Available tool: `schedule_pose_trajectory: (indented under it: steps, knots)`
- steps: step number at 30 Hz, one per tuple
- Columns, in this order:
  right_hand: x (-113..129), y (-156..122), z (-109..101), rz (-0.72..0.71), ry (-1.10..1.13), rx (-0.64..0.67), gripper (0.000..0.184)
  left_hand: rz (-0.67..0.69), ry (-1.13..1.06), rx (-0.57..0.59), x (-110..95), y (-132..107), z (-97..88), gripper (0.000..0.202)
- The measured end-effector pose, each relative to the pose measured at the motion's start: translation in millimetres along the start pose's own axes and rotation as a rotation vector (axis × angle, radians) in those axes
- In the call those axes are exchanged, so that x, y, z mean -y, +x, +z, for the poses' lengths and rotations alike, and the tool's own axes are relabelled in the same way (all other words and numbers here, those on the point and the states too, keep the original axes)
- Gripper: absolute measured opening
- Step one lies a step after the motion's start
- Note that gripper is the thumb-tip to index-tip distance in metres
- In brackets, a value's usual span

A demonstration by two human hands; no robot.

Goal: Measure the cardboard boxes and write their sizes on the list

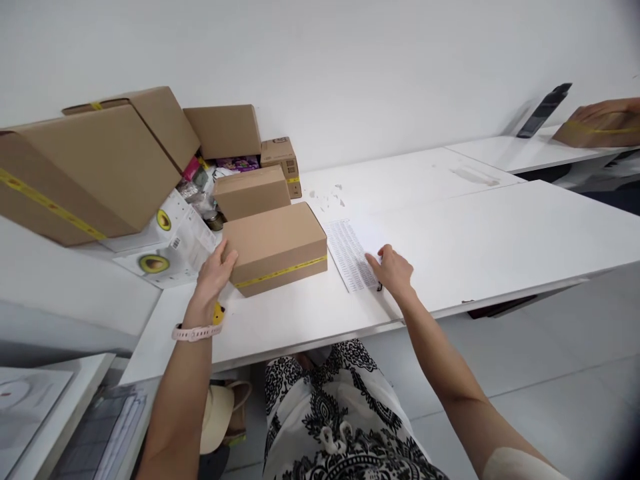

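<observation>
A closed cardboard box (pixel 277 243) with yellow printed tape along its side stands on the white table. My left hand (pixel 217 270) is at the box's left end, thumb and fingers against its corner. Right of the box lies a white sheet (pixel 350 257) printed with rows of small labels. My right hand (pixel 394 270) is over the sheet's right edge with its fingers curled. What they hold, if anything, is hidden. Just below those fingers shows a small black item (pixel 379 287), too small to name. A small yellow object (pixel 218 313) sits beside my left wrist.
Large taped cartons (pixel 90 173) are stacked at the left on white boxes with avocado pictures (pixel 155 263). Smaller cartons (pixel 253 190) and wrapped goods stand behind. At the far right, another person's hand (pixel 613 107) rests on a carton near a black device (pixel 545 110). The table's front edge (pixel 310 343) is close.
</observation>
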State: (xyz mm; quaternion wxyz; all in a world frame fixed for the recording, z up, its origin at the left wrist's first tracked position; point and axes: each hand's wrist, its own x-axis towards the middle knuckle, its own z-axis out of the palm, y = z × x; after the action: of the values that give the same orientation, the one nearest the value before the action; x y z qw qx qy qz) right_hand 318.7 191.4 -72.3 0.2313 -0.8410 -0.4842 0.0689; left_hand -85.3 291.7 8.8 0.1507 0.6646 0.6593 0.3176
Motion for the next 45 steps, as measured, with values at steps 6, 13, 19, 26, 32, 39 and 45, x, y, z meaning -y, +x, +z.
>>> schedule_pose_trajectory:
  steps: [6, 13, 19, 26, 32, 39, 45]
  knots:
    - [-28.5, 2.8, 10.9, -0.046, -0.099, 0.200, 0.037, 0.088, 0.022, -0.335, -49.8, -51.9, 4.9, 0.051]
    - [-54.0, 24.1, 25.5, -0.054, 0.607, 0.083, 0.044, -0.187, -0.953, 0.436, -109.7, -146.5, 95.9, 0.033]
    - [-61.3, 30.8, 31.5, 0.141, 1.169, -0.003, 0.045, -0.685, -1.128, 0.589, -134.8, -129.7, 161.5, 0.037]
    - [-62.4, 31.0, 23.2, 0.200, 1.291, 0.071, 0.038, -0.639, -1.013, 0.689, -163.2, -102.4, 201.4, 0.034]
    - [-72.6, 29.7, 23.2, 0.215, 1.285, -0.184, 0.029, -0.440, -0.896, 0.651, -188.8, -100.2, 221.0, 0.041]
    - [-81.0, 26.7, 19.4, 0.206, 1.289, -0.733, 0.024, -0.107, -0.986, 0.463, -182.4, -114.4, 149.9, 0.030]
    - [-57.3, 5.8, 7.6, 0.147, 1.629, -0.501, 0.033, -0.051, -1.044, -0.001, -108.1, -117.0, 36.8, 0.046]
